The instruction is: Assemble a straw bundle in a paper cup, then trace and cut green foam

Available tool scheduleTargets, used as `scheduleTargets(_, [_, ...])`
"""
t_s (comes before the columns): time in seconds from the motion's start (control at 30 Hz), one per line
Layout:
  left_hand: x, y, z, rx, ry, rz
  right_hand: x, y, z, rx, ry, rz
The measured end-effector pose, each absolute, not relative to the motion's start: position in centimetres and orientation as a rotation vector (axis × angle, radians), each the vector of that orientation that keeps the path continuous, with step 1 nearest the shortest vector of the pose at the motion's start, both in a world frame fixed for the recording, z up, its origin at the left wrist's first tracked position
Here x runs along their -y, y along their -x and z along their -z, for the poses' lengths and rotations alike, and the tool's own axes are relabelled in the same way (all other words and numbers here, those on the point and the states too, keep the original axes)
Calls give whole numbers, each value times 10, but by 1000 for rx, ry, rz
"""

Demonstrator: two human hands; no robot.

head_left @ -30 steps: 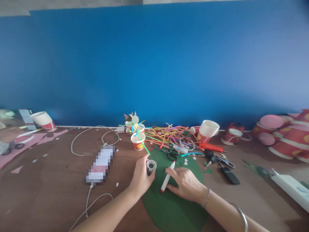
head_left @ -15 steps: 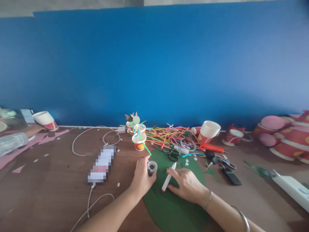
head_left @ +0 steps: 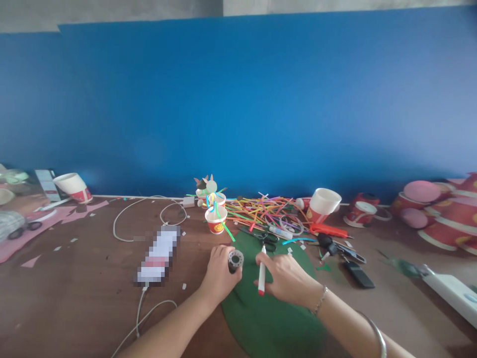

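My left hand [head_left: 219,273] is closed around a short grey hollow cylinder [head_left: 236,259], whose top rim shows a ring of small holes. It stands at the left edge of a dark green sheet of paper [head_left: 272,323] with a rounded edge. Over that sheet, my right hand [head_left: 288,276] grips a white marker [head_left: 262,273] with a red end pointing toward me. The marker's far end overlaps the black scissors [head_left: 270,243] in view; whether they touch I cannot tell.
Coloured pipe cleaners [head_left: 257,211] lie behind the scissors. A decorated paper cup [head_left: 216,220] stands left of them; a phone [head_left: 158,256] on a white cable lies farther left. At right are keys [head_left: 328,246], an orange-red tool [head_left: 330,229] and a glue gun [head_left: 447,293].
The marker has turned from a slant to nearly straight in my right hand. My left hand keeps hold of the grey cylinder. At far left, another person's hand and sleeve have drawn back.
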State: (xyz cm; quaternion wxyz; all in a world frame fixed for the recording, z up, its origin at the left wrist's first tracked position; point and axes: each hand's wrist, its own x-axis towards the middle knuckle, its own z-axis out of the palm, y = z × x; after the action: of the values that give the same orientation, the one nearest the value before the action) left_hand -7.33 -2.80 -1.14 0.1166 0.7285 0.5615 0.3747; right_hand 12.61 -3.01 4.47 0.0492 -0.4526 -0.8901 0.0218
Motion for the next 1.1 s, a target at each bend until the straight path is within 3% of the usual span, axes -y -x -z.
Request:
scheduleTargets(0.63, [28,76,9,-1619,-2117,-1092,27,-128,-49,2723,1360,-160])
scheduleTargets(0.93, [26,78,7,-1645,-2117,-1094,9,-97,-56,1929,1254,-935])
scheduleTargets(1.1, [27,78,0,-1634,-2065,-1029,-4,-74,-32,1668,1342,-1021])
